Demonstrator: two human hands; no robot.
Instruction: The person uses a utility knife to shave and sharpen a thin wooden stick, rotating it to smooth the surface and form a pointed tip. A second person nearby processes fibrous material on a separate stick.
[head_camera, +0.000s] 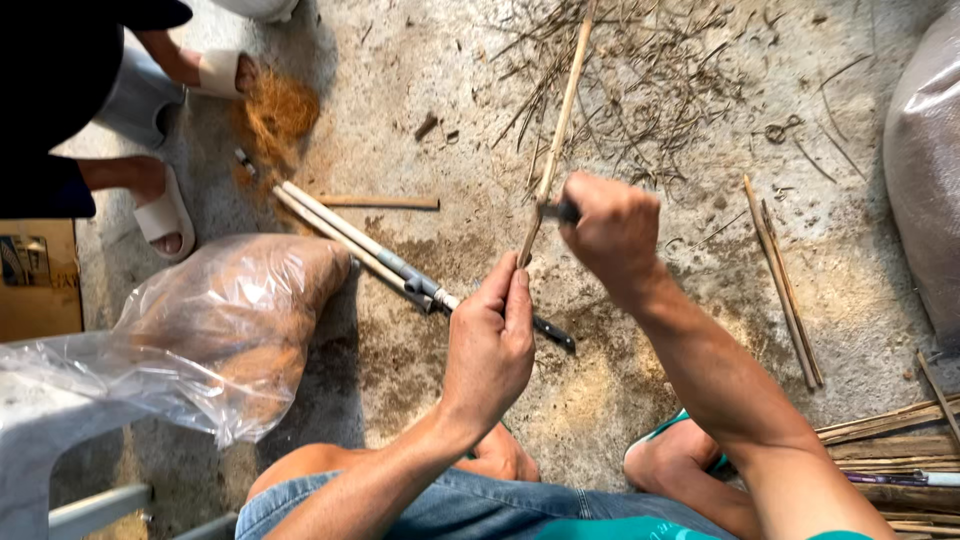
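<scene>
Outdoors, 2 hands are working a thin bamboo stick over a littered concrete floor.

Lying on the concrete floor (620, 400) are long-handled shears (400, 262), a clear plastic bag (215, 330) of brown fibre, loose split sticks (785, 285) and dry shavings (640, 80); another person's sandalled feet (165, 215) are standing at upper left. The bamboo stick (556, 130) is slanting up and away between both hands. The left hand (490, 345) is pinching its lower end, fingers pressed together, while the right hand (612, 232) is fisted around a dark-handled blade (558, 211) touching the stick.
</scene>
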